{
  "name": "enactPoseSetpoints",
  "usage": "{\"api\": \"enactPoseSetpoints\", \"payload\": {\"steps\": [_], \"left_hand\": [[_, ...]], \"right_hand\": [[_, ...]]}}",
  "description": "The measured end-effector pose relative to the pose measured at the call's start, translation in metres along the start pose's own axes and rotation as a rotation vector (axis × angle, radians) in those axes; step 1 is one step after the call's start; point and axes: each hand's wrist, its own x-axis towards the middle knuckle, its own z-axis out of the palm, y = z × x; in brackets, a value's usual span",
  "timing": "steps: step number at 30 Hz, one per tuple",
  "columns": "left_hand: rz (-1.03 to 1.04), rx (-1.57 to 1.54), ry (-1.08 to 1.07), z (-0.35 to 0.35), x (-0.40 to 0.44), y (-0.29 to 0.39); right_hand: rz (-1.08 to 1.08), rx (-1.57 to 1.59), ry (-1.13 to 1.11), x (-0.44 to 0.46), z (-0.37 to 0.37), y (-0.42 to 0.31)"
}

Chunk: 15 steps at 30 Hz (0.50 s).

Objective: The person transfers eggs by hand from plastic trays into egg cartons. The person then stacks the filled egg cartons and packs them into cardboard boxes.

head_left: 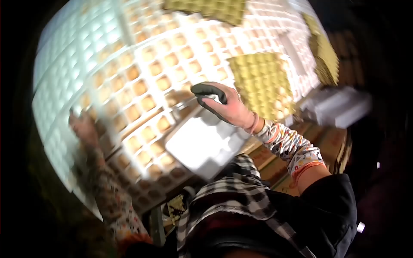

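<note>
Brown eggs sit in white gridded trays (148, 103) across the surface before me. My right hand (228, 105) hovers over a white foam box or lid (206, 144), with dark covers on its fingers. Thumb and fingers curve apart, with nothing visible between them. At the left, my left hand (84, 129) is smeared by motion near the edge of pale translucent covers (60, 120) lying over more cells. Whether its fingers grip a cover I cannot make out. A yellow moulded egg tray (260, 84) lies just beyond my right hand, a few eggs beside it.
Another yellow egg tray (211, 9) lies at the far edge, and more yellow trays (322, 51) hang at the right. Blurred white foam boxes (337, 107) stand at the right edge. Cardboard boxes (314, 139) are beneath my right forearm.
</note>
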Motion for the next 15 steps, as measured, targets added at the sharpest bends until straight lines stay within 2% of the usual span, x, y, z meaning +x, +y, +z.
{"api": "enactPoseSetpoints", "payload": {"steps": [1, 2, 3, 4, 5, 7, 8, 9, 10, 11, 13, 14, 15], "left_hand": [[-0.053, -0.495, 0.059, 0.002, -0.008, 0.04], [0.226, -0.276, 0.017, -0.026, -0.029, 0.114], [0.118, -0.571, -0.192, -0.042, -0.056, 0.189], [0.188, -0.538, -0.378, -0.048, -0.081, 0.251], [0.485, -0.587, -0.433, -0.042, -0.101, 0.296], [0.684, -0.568, -0.496, -0.033, -0.148, 0.4], [0.712, -0.683, -0.629, -0.021, -0.164, 0.444], [0.71, -0.706, -0.65, 0.001, -0.18, 0.481], [0.623, -0.7, -0.725, 0.014, -0.189, 0.519], [0.599, -0.684, -0.708, 0.038, -0.196, 0.546], [0.589, -0.597, -0.658, 0.083, -0.205, 0.598], [0.595, -0.531, -0.622, 0.104, -0.206, 0.618], [0.63, -0.435, -0.642, 0.116, -0.209, 0.633]], "right_hand": [[-0.036, -0.076, 0.122, -0.031, -0.045, 0.021], [0.097, 0.013, 0.305, -0.056, -0.095, 0.045], [0.223, 0.125, 0.456, -0.077, -0.146, 0.068], [0.23, -0.057, 0.523, -0.093, -0.196, 0.085], [0.246, -0.234, 0.582, -0.098, -0.234, 0.099], [0.044, -0.615, 0.462, -0.093, -0.298, 0.126], [0.048, -0.645, 0.399, -0.078, -0.307, 0.112], [-0.147, -0.895, 0.301, -0.063, -0.324, 0.125], [-0.205, -0.988, 0.176, -0.046, -0.334, 0.141], [-0.265, -1.079, 0.046, -0.033, -0.344, 0.156], [-0.301, -0.909, -0.013, -0.019, -0.368, 0.171], [-0.157, -0.717, 0.035, -0.021, -0.375, 0.158], [0.001, -0.379, 0.106, -0.032, -0.381, 0.153]]}}
